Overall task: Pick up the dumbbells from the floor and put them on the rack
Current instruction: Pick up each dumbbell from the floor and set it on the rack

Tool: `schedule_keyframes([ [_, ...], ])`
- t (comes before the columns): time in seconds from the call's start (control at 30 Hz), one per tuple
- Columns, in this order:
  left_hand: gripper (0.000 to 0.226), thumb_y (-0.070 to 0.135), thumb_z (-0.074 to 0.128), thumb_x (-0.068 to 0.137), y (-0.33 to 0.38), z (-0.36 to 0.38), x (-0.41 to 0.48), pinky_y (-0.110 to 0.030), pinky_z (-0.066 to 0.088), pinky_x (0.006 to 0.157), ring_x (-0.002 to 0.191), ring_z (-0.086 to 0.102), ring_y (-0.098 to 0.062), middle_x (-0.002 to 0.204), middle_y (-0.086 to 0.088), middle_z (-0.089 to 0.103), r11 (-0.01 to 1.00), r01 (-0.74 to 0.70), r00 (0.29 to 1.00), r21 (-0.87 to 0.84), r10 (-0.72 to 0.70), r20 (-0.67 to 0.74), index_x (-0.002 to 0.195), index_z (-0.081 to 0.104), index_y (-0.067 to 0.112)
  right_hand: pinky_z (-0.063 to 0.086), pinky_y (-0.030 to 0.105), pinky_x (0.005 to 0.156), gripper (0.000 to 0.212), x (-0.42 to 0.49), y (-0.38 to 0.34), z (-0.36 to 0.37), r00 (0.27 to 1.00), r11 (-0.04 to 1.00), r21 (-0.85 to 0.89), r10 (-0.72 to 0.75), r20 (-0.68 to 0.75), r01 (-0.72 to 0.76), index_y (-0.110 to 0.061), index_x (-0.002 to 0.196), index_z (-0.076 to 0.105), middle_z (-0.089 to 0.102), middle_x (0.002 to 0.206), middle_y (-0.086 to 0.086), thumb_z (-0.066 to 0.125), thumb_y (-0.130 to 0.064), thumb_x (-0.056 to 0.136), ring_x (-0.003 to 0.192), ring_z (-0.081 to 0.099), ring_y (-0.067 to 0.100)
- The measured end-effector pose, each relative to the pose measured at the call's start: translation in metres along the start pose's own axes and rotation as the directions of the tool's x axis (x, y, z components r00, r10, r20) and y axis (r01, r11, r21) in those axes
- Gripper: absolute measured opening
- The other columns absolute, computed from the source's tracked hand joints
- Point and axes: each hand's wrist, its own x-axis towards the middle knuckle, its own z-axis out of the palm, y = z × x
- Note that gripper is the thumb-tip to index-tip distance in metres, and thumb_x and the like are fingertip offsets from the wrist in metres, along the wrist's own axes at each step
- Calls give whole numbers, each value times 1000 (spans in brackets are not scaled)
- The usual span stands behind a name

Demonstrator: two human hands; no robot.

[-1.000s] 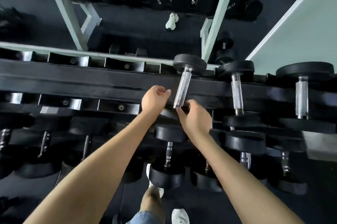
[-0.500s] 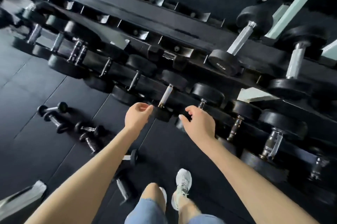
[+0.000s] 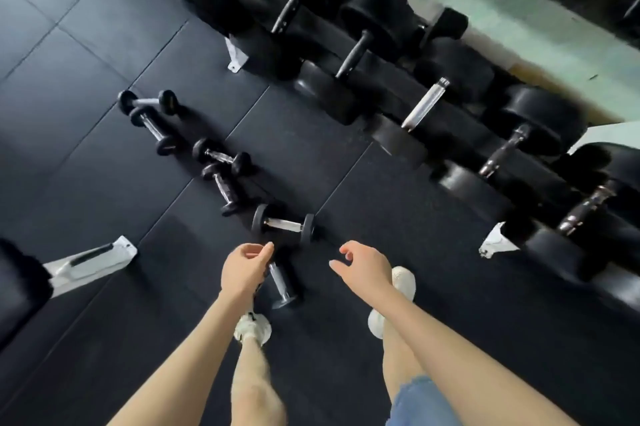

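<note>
Dumbbells (image 3: pixel 283 223), small, black-ended, chrome-handled, lying on dark rubber floor (image 3: pixel 104 183), centre-left of frame. Hovering over nearest two with left hand (image 3: pixel 244 268) and right hand (image 3: pixel 365 268), loosely curled, empty. Probably beginning pickup; next needing firm handle grips.

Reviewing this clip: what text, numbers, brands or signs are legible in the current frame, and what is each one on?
No text in this frame can be read.
Floor dumbbells: any marks on the end faces are too small to read.
Rack dumbbells: blurred by motion, no label or number legible.
</note>
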Motion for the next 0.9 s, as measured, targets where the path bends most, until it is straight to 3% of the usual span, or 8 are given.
schedule_keyframes([
  [0.17, 29, 51, 65, 70, -82, -29, 63, -48, 56, 84, 75, 66, -25, 80, -4, 68, 993, 86, 987, 75, -95, 131, 73, 65, 23, 47, 31, 87, 37, 39, -6, 95, 974, 955, 192, 219, 51, -225, -23, 117, 62, 64, 112, -5, 66, -39, 84, 104, 61, 20],
  [0.23, 40, 56, 62, 66, -116, -36, 93, -51, 56, 83, 75, 65, -25, 79, -7, 66, 982, 118, 974, 147, -144, 176, 66, 65, 16, 46, 30, 86, 38, 53, -5, 135, 958, 933, 217, 281, 61, -288, -23, 116, 62, 64, 109, -5, 68, -39, 83, 104, 62, 18],
  [0.3, 39, 53, 63, 69, -144, -36, 123, -51, 56, 83, 76, 65, -25, 75, -4, 63, 970, 146, 958, 194, -188, 218, 65, 64, 14, 46, 30, 88, 39, 70, 0, 172, 947, 920, 226, 314, 67, -321, -22, 118, 61, 64, 112, -5, 69, -38, 83, 105, 62, 18],
  [0.4, 20, 46, 67, 78, -175, -24, 166, -47, 55, 88, 91, 67, -28, 80, 1, 66, 962, 178, 947, 207, -224, 231, 71, 65, 28, 45, 27, 87, 40, 101, 11, 222, 936, 901, 253, 343, 84, -353, -21, 121, 60, 63, 117, -4, 68, -35, 84, 107, 61, 17],
  [0.53, 26, 43, 62, 83, -216, 15, 224, -47, 53, 91, 84, 64, -25, 76, 0, 64, 954, 190, 925, 233, -253, 282, 82, 68, 18, 42, 25, 84, 42, 146, 30, 282, 918, 873, 286, 369, 144, -396, -22, 122, 59, 62, 119, -4, 68, -34, 83, 105, 61, 16],
  [0.7, 47, 51, 63, 77, -275, 77, 290, -48, 48, 97, 112, 60, -34, 114, -16, 66, 941, 306, 903, 143, -335, 271, 104, 67, 13, 47, 29, 87, 49, 222, 58, 350, 920, 907, 191, 341, 194, -376, -22, 128, 54, 61, 125, -2, 68, -38, 83, 108, 60, 18],
  [0.8, 65, 57, 62, 74, -310, 108, 332, -36, 49, 81, 84, 59, -23, 86, -7, 61, 904, 416, 864, 95, -426, 269, 117, 60, 8, 48, 32, 90, 57, 268, 78, 390, 916, 937, 53, 324, 236, -345, -24, 134, 49, 61, 128, -2, 67, -43, 83, 113, 59, 21],
  [0.9, 41, 45, 64, 84, -333, 137, 373, -30, 43, 82, 82, 49, -11, 90, 4, 53, 881, 473, 849, -14, -451, 274, 109, 59, 13, 43, 36, 97, 62, 306, 94, 424, 920, 956, -84, 292, 262, -280, -22, 136, 46, 60, 130, 2, 66, -47, 83, 120, 54, 25],
])
